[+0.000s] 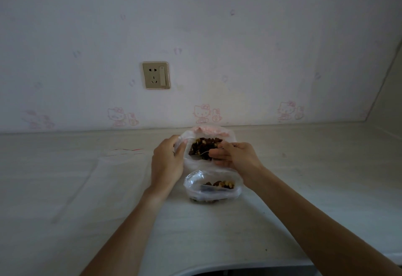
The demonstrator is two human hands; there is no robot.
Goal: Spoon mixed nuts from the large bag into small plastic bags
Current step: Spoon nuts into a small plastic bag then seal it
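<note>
Toward the back edge of the counter [87,188], near its middle, the large bag [208,162] of mixed nuts [204,145] stands open just in front of the wall. At its left side the left hand [167,162] grips the plastic near the rim, fingers curled round it, and holds the mouth open. To the right, the right hand [232,155] sits at the bag's opening with its fingers bent over the near rim. A thin pale line that looks like a spoon [203,153] handle runs from those fingers into the nuts, but I cannot tell for sure whether the hand pinches it or only the plastic.

Just in front of the large bag, closer to the counter's near edge and touching or almost touching it, sits a small bag [212,186], mouth open, with a shallow layer of nuts at the bottom. It looks partly filled, so at least some scooping seems done. The large bag holds plenty more. No other filled small bags show, so I judge the task is early, with more spoonfuls owed to this bag and others to follow. Left of the bags, flat clear plastic with a red line [126,151] lies on the counter, maybe spare bags.
</note>
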